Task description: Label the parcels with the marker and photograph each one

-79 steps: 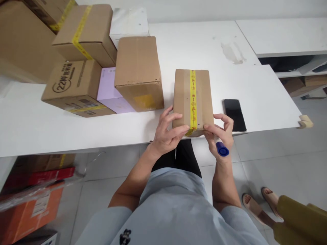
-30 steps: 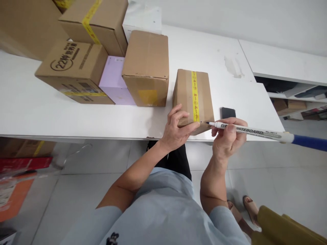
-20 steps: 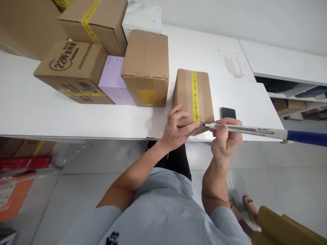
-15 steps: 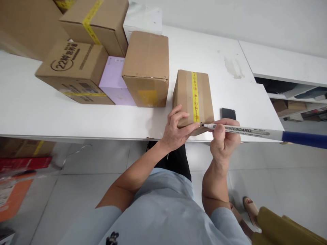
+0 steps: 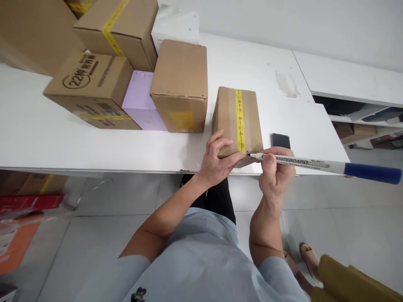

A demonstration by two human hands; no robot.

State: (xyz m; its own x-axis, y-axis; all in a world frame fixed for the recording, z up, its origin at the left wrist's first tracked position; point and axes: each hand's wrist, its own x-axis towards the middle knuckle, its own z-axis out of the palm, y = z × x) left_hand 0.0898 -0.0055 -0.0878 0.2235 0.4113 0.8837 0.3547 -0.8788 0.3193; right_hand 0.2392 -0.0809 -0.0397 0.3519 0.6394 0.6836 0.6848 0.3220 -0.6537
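A small cardboard box (image 5: 250, 111) with a strip of yellow printed tape stands at the front of the white table. My left hand (image 5: 217, 157) grips its near left corner, fingers on the top and thumb along the front edge. Between the fingers and thumb of my right hand (image 5: 277, 170) is a whiteboard marker (image 5: 327, 165), its blue cap pushed on the rear end. The dark tip is at the box's near edge, close to the tape end and my left thumb; whether it touches is too small to tell. The box's front face is mostly hidden.
Left of the box stand a taller cardboard box (image 5: 181, 73), a lilac box (image 5: 143, 100) and a printed carton (image 5: 91, 90), with more boxes behind. A black phone (image 5: 281, 141) lies right of my box. Someone's slippered foot (image 5: 310, 260) shows at lower right.
The marker's rear end has come slightly left, so the whole blue cap now shows. Both hands and the box stay almost where they were.
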